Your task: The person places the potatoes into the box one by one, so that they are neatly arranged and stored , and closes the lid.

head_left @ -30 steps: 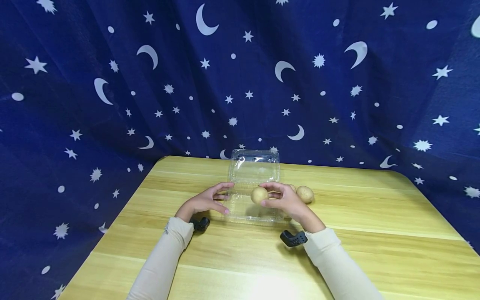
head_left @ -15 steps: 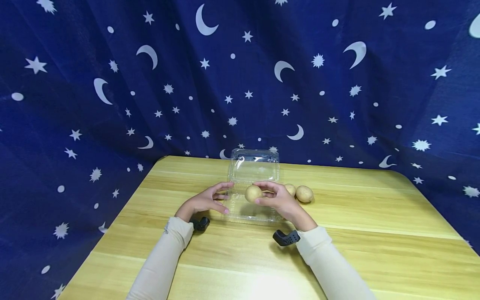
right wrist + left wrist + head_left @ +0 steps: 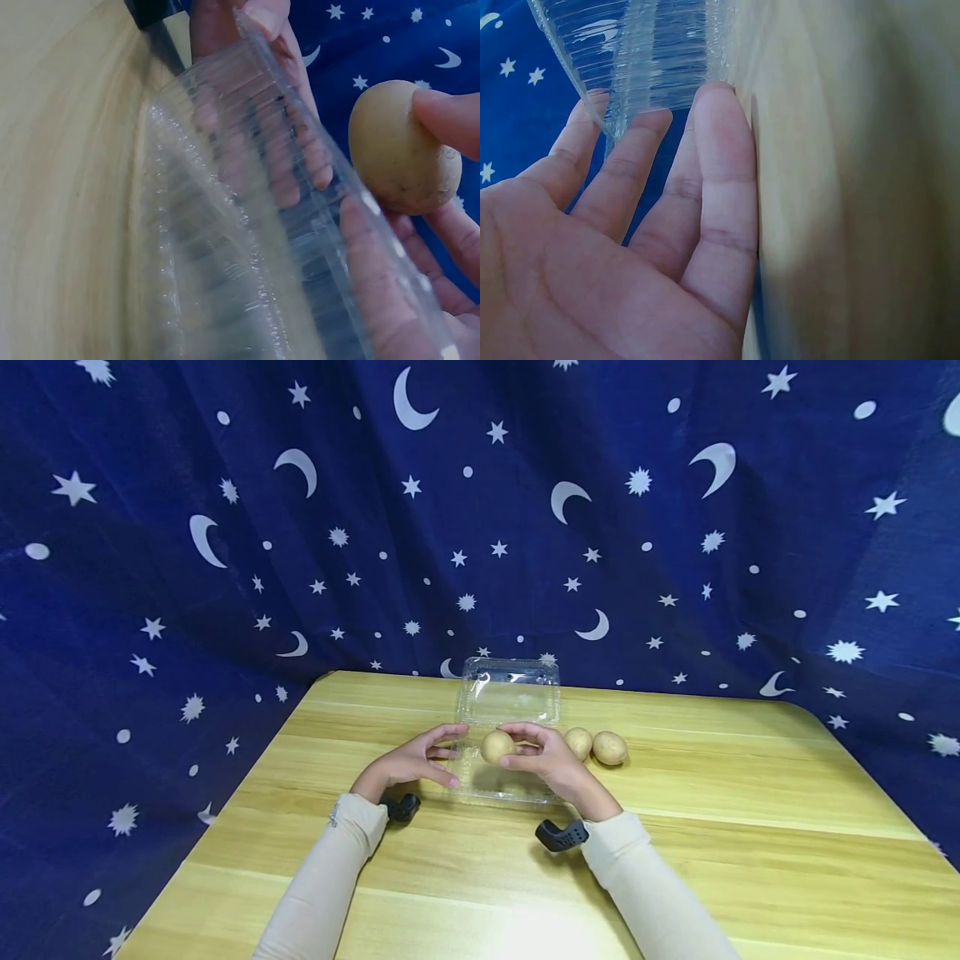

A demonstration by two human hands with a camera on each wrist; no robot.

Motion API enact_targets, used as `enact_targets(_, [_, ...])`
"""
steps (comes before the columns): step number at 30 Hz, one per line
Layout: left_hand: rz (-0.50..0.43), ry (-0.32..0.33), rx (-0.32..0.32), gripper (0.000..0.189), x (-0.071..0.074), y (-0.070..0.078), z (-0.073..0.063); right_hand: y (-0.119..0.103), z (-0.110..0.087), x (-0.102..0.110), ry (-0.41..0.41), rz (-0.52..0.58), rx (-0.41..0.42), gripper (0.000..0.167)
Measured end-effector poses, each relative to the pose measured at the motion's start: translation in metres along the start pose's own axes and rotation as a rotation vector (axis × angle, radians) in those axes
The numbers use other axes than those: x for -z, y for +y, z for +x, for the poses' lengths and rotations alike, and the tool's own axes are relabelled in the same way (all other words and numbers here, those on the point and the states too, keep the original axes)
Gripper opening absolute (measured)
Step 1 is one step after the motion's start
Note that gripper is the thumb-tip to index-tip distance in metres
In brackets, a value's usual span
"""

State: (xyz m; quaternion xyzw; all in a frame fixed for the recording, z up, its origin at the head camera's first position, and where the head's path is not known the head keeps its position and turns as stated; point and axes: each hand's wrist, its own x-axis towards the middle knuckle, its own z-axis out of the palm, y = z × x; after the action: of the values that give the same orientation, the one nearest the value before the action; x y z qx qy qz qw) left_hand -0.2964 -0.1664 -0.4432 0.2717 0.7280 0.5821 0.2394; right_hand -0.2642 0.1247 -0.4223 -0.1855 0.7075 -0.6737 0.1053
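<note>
A clear plastic clamshell container [image 3: 495,783] stands with its lid [image 3: 512,690] tipped back in the head view. My right hand [image 3: 551,764] pinches a round pale potato [image 3: 497,747] between thumb and fingers, over the container's base. The right wrist view has that potato [image 3: 397,146] above the container's rim. My left hand [image 3: 412,758] is at the container's left side, its fingers loosely extended. In the left wrist view its fingertips [image 3: 649,120] are right at the ribbed wall [image 3: 649,56].
Two more potatoes, a nearer one [image 3: 578,742] partly behind my right hand and another [image 3: 610,748] beside it, lie right of the container on the wooden table [image 3: 720,793]. Behind the table hangs a blue curtain [image 3: 525,577] with moons and stars.
My right hand has moved left with the potato, further over the container. The nearer loose potato shows more from behind it. My left hand has stayed in place.
</note>
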Motion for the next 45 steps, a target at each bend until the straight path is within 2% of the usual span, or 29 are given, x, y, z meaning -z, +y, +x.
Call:
enact_targets(6, [0.012,0.009,0.014,0.102,0.000,-0.002,0.002,0.000,0.001,-0.005,-0.017,-0.039,-0.044,0.058])
enact_targets(12, [0.019,0.020,0.024,0.099,-0.001,-0.001,0.001,0.003,0.006,-0.008,-0.056,-0.091,-0.049,0.054])
enact_targets(25, [0.013,0.022,0.042,0.099,-0.001,0.000,0.001,0.005,0.010,-0.013,-0.111,-0.126,-0.089,0.055])
enact_targets(36, [0.015,0.017,0.029,0.100,0.000,-0.001,0.000,0.006,0.013,-0.017,-0.140,-0.209,-0.115,0.053])
enact_targets(45, [0.022,0.022,0.045,0.101,-0.001,0.000,0.000,0.005,0.013,-0.019,-0.176,-0.279,-0.147,0.051])
